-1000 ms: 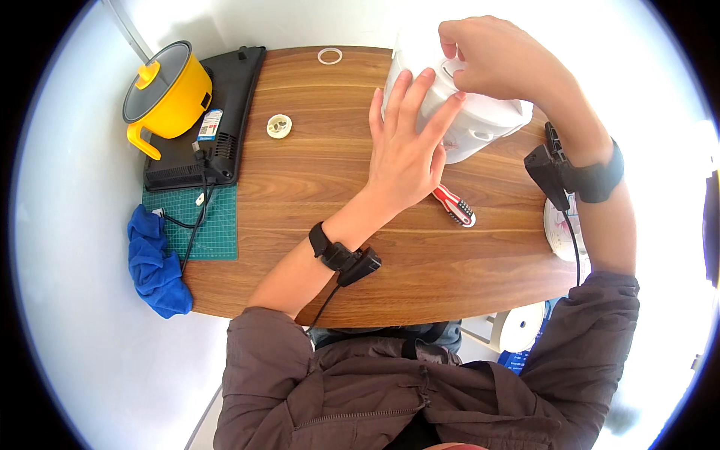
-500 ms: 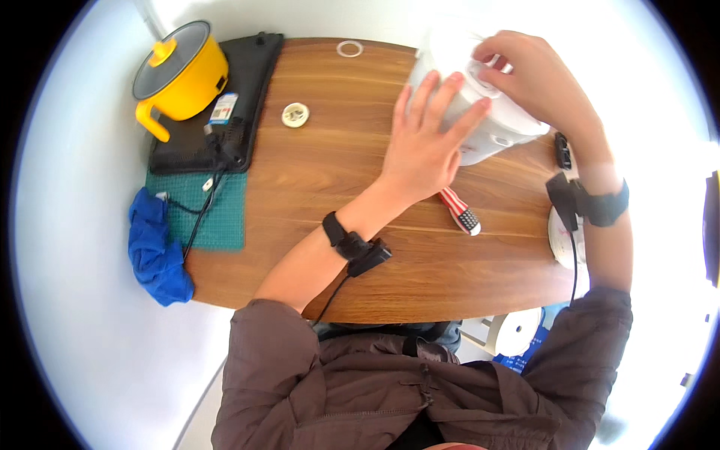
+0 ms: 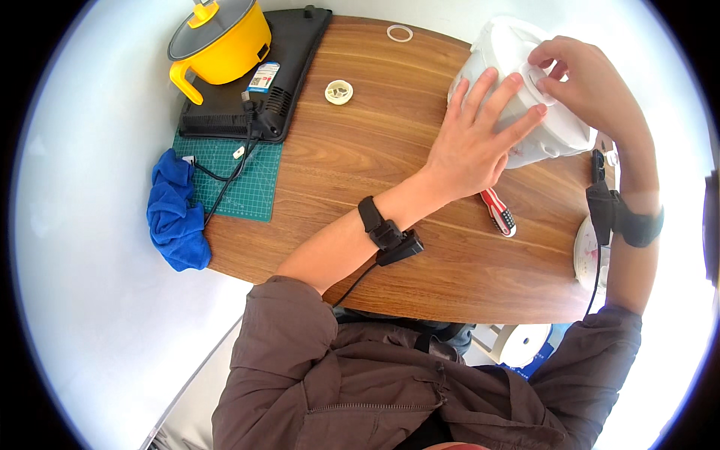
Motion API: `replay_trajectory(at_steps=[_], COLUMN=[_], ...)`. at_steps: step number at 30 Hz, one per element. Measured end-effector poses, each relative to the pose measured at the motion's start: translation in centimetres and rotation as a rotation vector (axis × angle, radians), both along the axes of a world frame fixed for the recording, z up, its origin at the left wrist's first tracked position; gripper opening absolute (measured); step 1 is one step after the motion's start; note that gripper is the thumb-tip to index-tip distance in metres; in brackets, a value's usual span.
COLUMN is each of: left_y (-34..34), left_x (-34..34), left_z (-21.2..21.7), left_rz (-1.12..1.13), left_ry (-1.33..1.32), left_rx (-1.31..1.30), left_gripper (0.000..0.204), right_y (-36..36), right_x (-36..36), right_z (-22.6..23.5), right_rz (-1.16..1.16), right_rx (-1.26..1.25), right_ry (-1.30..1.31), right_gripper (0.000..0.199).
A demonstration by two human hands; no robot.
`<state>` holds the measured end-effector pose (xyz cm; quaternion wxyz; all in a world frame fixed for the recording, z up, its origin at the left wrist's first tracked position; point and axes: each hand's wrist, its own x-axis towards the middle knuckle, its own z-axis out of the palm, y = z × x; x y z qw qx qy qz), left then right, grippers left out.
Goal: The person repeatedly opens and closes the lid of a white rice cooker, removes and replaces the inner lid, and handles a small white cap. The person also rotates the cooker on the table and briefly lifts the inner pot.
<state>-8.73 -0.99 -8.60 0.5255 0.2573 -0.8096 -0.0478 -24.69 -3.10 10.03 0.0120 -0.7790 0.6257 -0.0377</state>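
Note:
A white plastic container (image 3: 491, 49) stands at the far right of the table. My left hand (image 3: 469, 150) lies against its near side, fingers spread and stretched out. On the container's upper face is a round white cap (image 3: 534, 84), and my right hand (image 3: 592, 86) is closed on it, thumb and fingers at its edge. A red and white handle with a black dotted end (image 3: 501, 216) lies just below my left hand; its other end is hidden.
A yellow pot (image 3: 232, 56) with a grey lid sits on a black flat device (image 3: 300, 52) at the far left. A green cutting mat (image 3: 255, 191), blue cloth (image 3: 176, 214), small cream round part (image 3: 339, 92) and white ring (image 3: 400, 33) are on the brown table (image 3: 360, 247).
The whole view has shifted, so the table and its things appear farther right and mostly higher. Both hands stay at the container, with little change in their hold.

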Motion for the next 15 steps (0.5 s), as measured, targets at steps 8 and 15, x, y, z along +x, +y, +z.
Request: replay_trajectory(at_steps=[8,15], left_y=[-0.3,-0.6], left_x=[-0.4,-0.5], left_z=[0.2,-0.4], left_rz=[-0.021,-0.080], left_ry=[0.021,0.030], left_rx=[-0.007,0.007], left_gripper=[0.085,0.085], right_y=[0.6,1.4], right_x=[0.8,2.2], right_z=[0.0,1.6], right_rz=[0.039,-0.024], right_rx=[-0.117,-0.015], right_ry=[0.110,0.188], right_gripper=[0.030,0.027])
